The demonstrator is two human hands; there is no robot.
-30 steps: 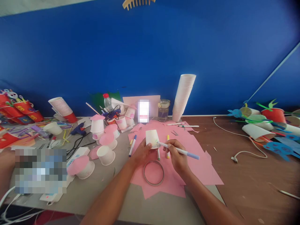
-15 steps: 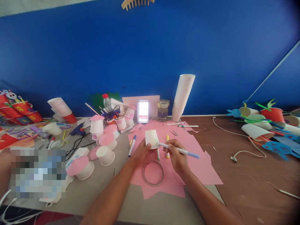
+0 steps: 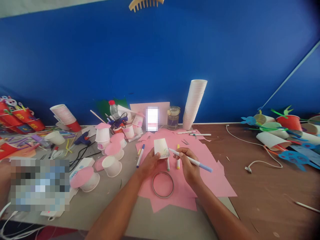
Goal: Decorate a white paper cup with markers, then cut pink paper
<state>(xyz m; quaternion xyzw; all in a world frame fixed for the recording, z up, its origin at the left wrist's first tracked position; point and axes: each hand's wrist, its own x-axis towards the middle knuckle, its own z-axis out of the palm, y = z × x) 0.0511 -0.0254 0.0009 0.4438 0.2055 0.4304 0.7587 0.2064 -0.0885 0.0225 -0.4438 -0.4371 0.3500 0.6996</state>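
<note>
A white paper cup (image 3: 160, 146) with a drawing of thin dark strokes and a little green near its lower edge is in my left hand (image 3: 150, 162), which grips it from the left. My right hand (image 3: 189, 163) is closed around a white marker (image 3: 194, 161) with a light blue end. The marker's tip points at the cup's right side, and I cannot tell whether it touches. Below the hands a roll of tape (image 3: 163, 197) lies on pink paper (image 3: 210, 180). A green-ended marker (image 3: 168, 165), a yellow marker (image 3: 178, 160) and a blue marker (image 3: 140, 156) lie close by.
White cups with pink paper tops (image 3: 85, 179) and a bare white cup (image 3: 111, 166) stand on the left. A tall cup stack (image 3: 195, 104) and a lidded jar (image 3: 173, 117) stand at the back. A white cable (image 3: 267, 161) and cup crafts (image 3: 273, 140) lie right. Another person's arm (image 3: 5, 180) shows far left.
The marker's tip has lifted slightly up and away from the cup's drawn-on area. My left hand still holds the cup in nearly the same place.
</note>
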